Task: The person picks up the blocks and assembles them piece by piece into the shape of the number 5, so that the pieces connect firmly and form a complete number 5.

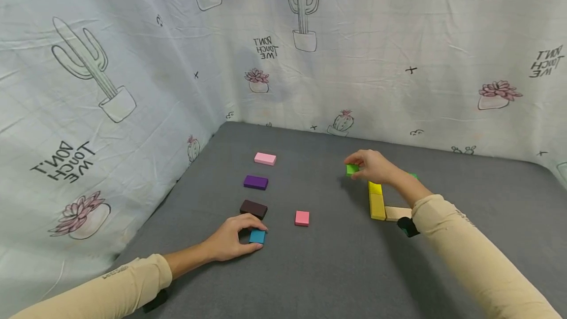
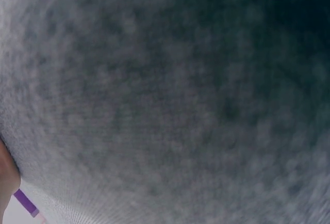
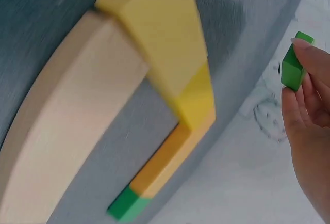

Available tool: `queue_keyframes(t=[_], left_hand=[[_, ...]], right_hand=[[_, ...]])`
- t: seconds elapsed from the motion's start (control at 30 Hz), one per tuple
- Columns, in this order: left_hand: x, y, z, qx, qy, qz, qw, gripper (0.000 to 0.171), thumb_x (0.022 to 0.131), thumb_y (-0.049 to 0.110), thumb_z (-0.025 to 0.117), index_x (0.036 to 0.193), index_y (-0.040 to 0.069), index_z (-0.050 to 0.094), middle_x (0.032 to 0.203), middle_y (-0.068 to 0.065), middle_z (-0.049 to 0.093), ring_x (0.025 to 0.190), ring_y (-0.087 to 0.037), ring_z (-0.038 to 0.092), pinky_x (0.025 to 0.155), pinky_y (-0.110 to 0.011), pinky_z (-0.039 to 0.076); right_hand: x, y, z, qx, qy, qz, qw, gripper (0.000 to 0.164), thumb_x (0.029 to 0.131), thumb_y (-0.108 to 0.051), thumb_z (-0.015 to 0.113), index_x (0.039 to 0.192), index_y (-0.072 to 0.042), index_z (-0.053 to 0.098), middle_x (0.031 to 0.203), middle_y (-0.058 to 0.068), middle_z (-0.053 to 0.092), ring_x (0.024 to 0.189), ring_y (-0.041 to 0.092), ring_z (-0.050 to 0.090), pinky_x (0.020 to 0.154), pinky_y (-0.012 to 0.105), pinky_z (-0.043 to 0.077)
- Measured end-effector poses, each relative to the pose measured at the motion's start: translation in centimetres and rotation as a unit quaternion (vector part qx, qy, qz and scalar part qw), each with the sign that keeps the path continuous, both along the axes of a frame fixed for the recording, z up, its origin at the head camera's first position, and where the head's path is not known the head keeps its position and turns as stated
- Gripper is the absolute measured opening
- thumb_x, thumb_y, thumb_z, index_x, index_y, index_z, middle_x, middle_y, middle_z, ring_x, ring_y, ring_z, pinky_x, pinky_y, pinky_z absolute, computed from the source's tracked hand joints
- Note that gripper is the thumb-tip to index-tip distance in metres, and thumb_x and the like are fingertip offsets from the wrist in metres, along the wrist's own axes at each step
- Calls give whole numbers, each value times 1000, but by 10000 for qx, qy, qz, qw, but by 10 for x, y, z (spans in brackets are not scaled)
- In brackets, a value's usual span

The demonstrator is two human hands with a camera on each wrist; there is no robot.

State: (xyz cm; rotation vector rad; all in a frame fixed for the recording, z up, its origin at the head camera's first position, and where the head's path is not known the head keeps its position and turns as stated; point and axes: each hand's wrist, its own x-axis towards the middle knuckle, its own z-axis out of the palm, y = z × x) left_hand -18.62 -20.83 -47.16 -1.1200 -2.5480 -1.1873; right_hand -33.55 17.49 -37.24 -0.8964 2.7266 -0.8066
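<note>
Between thumb and fingertips, my left hand (image 1: 230,239) holds a blue block (image 1: 257,236) at the tabletop, just in front of a dark brown block (image 1: 254,208). My right hand (image 1: 376,167) pinches a light green block (image 1: 352,169) above the table; the right wrist view shows this green block (image 3: 293,69) between thumb and fingers. Near the right forearm lies a joined outline of blocks: a long yellow one (image 1: 377,207), a short yellow one (image 1: 375,187), a plain wooden one (image 1: 395,213), an orange one (image 3: 162,159) and a darker green one (image 3: 126,203). The forearm partly covers this outline in the head view.
A purple block (image 1: 255,182) and a light pink block (image 1: 265,158) lie beyond the brown one. A small coral-pink block (image 1: 302,218) lies mid-table. Printed cloth (image 1: 354,78) hangs behind the grey table (image 1: 328,270) and along its left side.
</note>
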Motion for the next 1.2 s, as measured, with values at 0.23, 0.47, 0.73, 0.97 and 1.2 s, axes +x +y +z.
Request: queue_keyframes(t=[0.23,0.47,0.73,0.97,1.2], left_hand=[[1,-1,1,-13,13,52,10000,33,80,15,79,111,14,67,108,3,62,97,-15,58,81,-31,48],[2,0,4,-23,-14,72,10000,29,83,18,76,111,15,67,108,5,61,97,-13,58,82,-31,48],[3,2,2,149,7,73,9999,30,82,17,78,110,15,67,108,4,62,94,-14,59,79,-30,49],[2,3,1,84,-7,106,9999,30,81,15,78,109,14,67,108,6,62,94,-11,58,79,-29,48],[1,4,0,96,20,54,9999,30,81,14,78,109,13,67,108,5,62,95,-12,58,79,-30,49]], right_hand=[[5,34,7,64,121,-224,9997,38,85,-2,70,120,9,59,115,21,60,106,39,54,90,51,43],[13,65,7,213,70,-496,9985,39,84,-3,70,121,7,59,116,23,59,107,41,54,88,52,44],[22,97,7,356,-31,-715,9968,42,83,-7,73,120,8,59,114,25,60,104,42,55,85,52,45],[34,128,-5,358,-178,-971,9945,42,82,-5,73,118,11,59,111,25,61,99,39,57,80,49,48],[50,154,-19,382,-116,-964,9945,41,80,-5,74,115,12,60,106,22,62,95,37,59,76,45,50]])
